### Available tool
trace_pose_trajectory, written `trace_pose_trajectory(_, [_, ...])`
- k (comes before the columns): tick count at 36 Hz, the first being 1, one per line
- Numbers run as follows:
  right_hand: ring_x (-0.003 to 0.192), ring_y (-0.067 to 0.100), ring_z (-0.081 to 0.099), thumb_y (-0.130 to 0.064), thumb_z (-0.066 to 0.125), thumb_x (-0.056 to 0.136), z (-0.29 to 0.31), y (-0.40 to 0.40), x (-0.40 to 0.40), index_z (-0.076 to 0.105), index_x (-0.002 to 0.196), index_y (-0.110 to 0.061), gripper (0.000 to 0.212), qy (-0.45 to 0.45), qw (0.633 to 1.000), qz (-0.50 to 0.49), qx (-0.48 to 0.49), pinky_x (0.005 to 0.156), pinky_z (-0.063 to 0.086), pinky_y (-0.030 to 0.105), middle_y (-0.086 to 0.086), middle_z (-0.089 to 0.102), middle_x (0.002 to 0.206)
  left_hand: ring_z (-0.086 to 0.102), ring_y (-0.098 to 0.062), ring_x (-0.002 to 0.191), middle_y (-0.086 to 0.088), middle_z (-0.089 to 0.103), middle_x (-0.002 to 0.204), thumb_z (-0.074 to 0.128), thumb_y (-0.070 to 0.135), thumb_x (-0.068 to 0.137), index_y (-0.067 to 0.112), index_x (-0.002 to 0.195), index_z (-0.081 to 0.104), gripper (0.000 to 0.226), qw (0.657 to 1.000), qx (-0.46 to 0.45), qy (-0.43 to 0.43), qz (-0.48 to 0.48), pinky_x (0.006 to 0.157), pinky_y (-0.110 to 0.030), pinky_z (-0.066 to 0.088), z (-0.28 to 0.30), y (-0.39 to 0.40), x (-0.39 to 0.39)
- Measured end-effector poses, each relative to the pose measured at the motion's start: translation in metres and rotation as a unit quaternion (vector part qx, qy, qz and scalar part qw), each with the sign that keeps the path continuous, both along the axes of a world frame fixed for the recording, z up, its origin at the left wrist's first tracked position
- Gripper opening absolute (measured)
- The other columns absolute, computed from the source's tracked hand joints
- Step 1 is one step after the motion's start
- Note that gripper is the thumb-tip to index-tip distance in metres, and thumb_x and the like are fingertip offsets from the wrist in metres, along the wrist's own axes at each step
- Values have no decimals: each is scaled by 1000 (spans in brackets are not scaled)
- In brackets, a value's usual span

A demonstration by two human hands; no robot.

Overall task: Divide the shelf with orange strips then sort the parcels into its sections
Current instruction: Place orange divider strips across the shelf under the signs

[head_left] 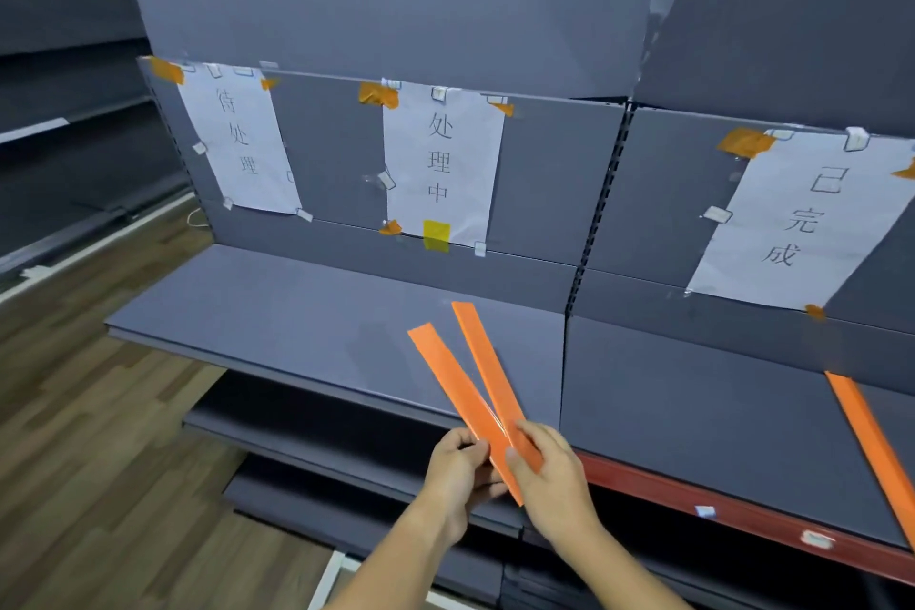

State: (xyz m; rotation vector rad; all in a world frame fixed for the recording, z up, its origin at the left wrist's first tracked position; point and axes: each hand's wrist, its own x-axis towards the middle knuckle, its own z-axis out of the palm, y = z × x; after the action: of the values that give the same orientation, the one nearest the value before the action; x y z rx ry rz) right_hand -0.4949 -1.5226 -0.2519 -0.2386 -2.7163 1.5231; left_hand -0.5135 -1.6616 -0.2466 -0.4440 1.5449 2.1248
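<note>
The left hand (458, 466) and the right hand (547, 476) are pinching two long flat orange plastic strips (475, 386) at their near ends, just past the front edge of the grey metal shelf (297, 312). The strips are crossing like a V, and their far ends are hanging over the shelf.

To do this well, the hands should pull the two strips apart and lay one straight from the front edge to the back, between two of the white paper signs (440, 164).

A third orange strip (871, 441) is lying near the shelf's right end. No parcels are showing, and nothing else is sitting on the shelf.
</note>
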Motion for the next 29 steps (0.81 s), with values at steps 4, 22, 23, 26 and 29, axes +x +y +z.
trace_pose_trajectory(4, [118, 10, 53, -20, 61, 100, -7, 7, -20, 58, 139, -17, 39, -18, 997, -49, 49, 99, 35, 19, -7, 52, 131, 66, -26, 74, -18, 76, 94, 40, 10, 105, 9, 100, 52, 14, 999, -37, 4, -10, 75, -40, 56, -4, -8, -13])
trace_pose_trajectory(22, [117, 43, 51, -17, 63, 97, -72, 42, -112, 56, 137, -6, 42, -98, 958, -162, 215, 102, 41, 47, 19, 50, 129, 67, -23, 70, -5, 74, 76, 49, 4, 92, 10, 102, 55, 13, 976, -210, 5, -57, 59, -32, 42, -28, -52, -115])
trace_pose_trajectory(23, [114, 45, 53, -15, 66, 95, -75, 43, -115, 57, 136, -5, 42, -95, 957, -167, 215, 101, 43, 49, 20, 51, 126, 65, -23, 69, -5, 73, 76, 49, 3, 92, 10, 100, 54, 12, 975, -214, 4, -59, 58, -31, 41, -28, -52, -120])
trace_pose_trajectory(26, [100, 51, 57, -8, 75, 86, -85, 42, -121, 63, 127, -1, 43, -85, 952, -180, 231, 90, 50, 53, 23, 54, 112, 60, -21, 63, -5, 69, 71, 51, 2, 91, 12, 95, 54, 11, 975, -214, -4, -54, 53, -29, 37, -27, -49, -132])
trace_pose_trajectory(29, [91, 49, 58, -7, 79, 81, -89, 40, -121, 65, 121, 0, 42, -81, 945, -180, 262, 80, 54, 54, 23, 55, 102, 55, -19, 56, -2, 64, 65, 54, 2, 90, 14, 90, 53, 12, 976, -211, -14, -46, 52, -26, 35, -26, -45, -140])
